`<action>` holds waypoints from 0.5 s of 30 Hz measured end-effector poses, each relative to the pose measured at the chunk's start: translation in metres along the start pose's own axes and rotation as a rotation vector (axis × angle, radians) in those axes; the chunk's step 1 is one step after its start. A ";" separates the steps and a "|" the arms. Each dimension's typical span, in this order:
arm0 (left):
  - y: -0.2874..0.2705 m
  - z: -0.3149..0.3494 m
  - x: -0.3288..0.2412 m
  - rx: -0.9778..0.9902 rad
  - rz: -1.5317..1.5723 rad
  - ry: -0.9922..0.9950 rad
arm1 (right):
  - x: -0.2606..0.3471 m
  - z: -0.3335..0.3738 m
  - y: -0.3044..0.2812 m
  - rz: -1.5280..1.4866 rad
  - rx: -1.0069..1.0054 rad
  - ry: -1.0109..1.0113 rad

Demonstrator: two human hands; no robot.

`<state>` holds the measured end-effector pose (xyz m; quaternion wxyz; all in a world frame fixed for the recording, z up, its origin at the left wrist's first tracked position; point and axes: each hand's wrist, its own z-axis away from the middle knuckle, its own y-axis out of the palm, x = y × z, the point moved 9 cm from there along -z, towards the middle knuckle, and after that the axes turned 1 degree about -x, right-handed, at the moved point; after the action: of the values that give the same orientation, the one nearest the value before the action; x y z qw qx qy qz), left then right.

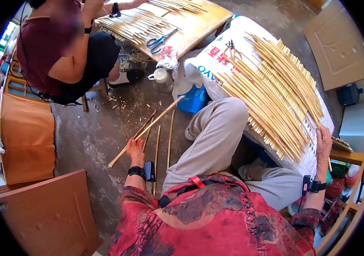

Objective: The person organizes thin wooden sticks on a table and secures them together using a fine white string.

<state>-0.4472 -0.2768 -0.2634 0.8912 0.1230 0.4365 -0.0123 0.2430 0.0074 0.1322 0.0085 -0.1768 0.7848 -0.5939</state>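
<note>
My left hand [135, 149] grips a long pale bamboo stick [148, 129] that slants from the floor at lower left up toward a blue bag. Several more sticks [163, 141] lie on the concrete floor beside it. My right hand [323, 143] rests on the near edge of a woven mat of bamboo sticks [271, 89], fingers laid over the stick ends; whether it grips one I cannot tell. The mat lies on a white sack [216, 55]. Both wrists wear black bands.
Another person in a maroon shirt [47, 47] sits at upper left by a wooden board [199, 27] with a second stick mat and blue-handled scissors [160, 41]. A lidded jar [163, 78] stands on the floor. Wooden panels [49, 213] lie at lower left, a wooden rack [357, 170] at right.
</note>
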 end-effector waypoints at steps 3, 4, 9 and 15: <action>-0.028 -0.025 0.050 0.014 0.088 -0.056 | 0.002 0.010 -0.001 0.090 0.017 -0.004; -0.071 -0.061 0.064 0.171 0.006 -0.068 | 0.006 -0.002 0.016 -0.009 0.042 0.041; -0.071 -0.072 0.084 0.247 -0.528 0.092 | 0.021 -0.012 0.020 -0.037 0.036 0.027; -0.050 -0.043 0.084 -0.062 -0.288 -0.197 | 0.046 -0.013 0.017 -0.016 0.082 0.038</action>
<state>-0.4352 -0.3084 -0.3649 0.9221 0.0301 0.3601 -0.1383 0.1925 0.0103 0.1288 -0.0040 -0.1712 0.7585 -0.6288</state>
